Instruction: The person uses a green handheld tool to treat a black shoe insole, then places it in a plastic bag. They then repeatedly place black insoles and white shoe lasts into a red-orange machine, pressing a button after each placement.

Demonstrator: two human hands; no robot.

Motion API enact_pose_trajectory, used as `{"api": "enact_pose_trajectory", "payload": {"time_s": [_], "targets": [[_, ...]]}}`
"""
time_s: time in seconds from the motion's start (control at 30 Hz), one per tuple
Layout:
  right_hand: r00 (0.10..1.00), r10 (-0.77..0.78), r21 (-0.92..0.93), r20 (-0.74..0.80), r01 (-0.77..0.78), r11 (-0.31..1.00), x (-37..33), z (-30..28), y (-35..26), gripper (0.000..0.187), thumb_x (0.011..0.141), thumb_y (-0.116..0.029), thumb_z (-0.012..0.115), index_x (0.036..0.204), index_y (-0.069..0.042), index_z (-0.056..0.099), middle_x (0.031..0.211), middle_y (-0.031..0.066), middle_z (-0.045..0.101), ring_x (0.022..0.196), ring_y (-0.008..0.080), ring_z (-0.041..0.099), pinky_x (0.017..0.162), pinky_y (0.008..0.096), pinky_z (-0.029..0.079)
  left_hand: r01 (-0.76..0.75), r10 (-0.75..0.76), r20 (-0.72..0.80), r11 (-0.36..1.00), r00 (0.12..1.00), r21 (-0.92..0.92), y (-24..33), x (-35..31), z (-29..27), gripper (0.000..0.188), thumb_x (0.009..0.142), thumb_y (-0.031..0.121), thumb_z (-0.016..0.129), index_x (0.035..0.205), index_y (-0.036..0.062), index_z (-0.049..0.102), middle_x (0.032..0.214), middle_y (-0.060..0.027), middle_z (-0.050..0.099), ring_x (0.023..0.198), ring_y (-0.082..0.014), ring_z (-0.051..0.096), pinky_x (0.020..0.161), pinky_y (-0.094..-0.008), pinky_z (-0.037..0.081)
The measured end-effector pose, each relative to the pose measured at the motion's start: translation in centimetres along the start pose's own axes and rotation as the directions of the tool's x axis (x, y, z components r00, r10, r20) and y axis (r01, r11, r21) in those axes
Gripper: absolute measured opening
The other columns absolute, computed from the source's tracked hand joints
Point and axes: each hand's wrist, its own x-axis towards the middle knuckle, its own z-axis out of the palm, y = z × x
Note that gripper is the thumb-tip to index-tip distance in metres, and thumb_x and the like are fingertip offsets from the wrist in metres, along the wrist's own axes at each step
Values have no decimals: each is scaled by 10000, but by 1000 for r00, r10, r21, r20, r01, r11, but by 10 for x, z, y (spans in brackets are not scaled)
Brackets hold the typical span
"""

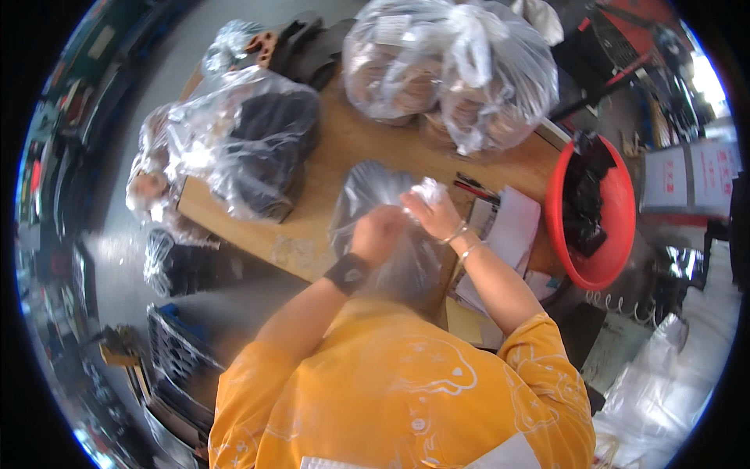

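A clear plastic bag (361,191) with something grey in it sits on the wooden table in front of me. My right hand (439,215) is closed around a crumpled, gathered part of the plastic, which sticks out past the fingers. Close beside it, over the bag, my left hand (379,234) is curled like a fist and slightly blurred. What its fingers hold is hidden. A dark band circles my left wrist, and thin bracelets are on the right one.
Large filled clear bags (500,86) stand at the table's far side, and another bag with dark contents (266,141) is at its left. Papers (512,234) and pens (473,186) lie to the right. Beyond them is a red basin (621,227) holding black plastic.
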Motion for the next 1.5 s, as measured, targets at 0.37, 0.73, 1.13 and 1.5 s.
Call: {"api": "enact_pose_trajectory", "payload": {"time_s": [0.37, 0.73, 1.13, 1.5], "targets": [[973, -140, -119, 185, 163, 979, 5, -9, 32, 376, 897, -409, 569, 739, -75, 642, 659, 129, 605, 596, 325, 570, 553, 385, 448, 153, -140, 251, 988, 958, -32, -12, 1, -25, 204, 982, 165, 467, 860, 24, 551, 707, -23, 594, 600, -83, 484, 584, -247, 426], [988, 153, -46, -13, -154, 987, 2, 18, -55, 415, 861, -457, 600, 687, -81, 607, 629, 132, 612, 612, 356, 608, 568, 425, 476, -13, -18, 159, 981, 987, 192, -30, 7, 11, 197, 826, 116, 634, 1001, 44, 579, 976, -133, 635, 858, -252, 626, 708, -358, 490], [950, 37, -645, 310, 182, 742, 8, -20, -36, 354, 852, -384, 581, 1100, -138, 631, 984, 76, 643, 938, 232, 611, 784, 366, 451, 632, -517, 366, 668, 773, -392, -24, 33, -11, 348, 965, 298, 529, 830, 6, 665, 683, -42, 616, 499, -72, 432, 470, -233, 331], [861, 450, -491, 235, -294, 820, -49, -18, -71, 238, 873, -265, 520, 878, -84, 675, 876, 123, 665, 884, 338, 632, 736, 479, 500, -34, 63, 267, 993, 962, -110, 3, 18, -19, 118, 811, 89, 660, 912, 28, 658, 855, -43, 670, 704, -139, 583, 596, -279, 450]]}}
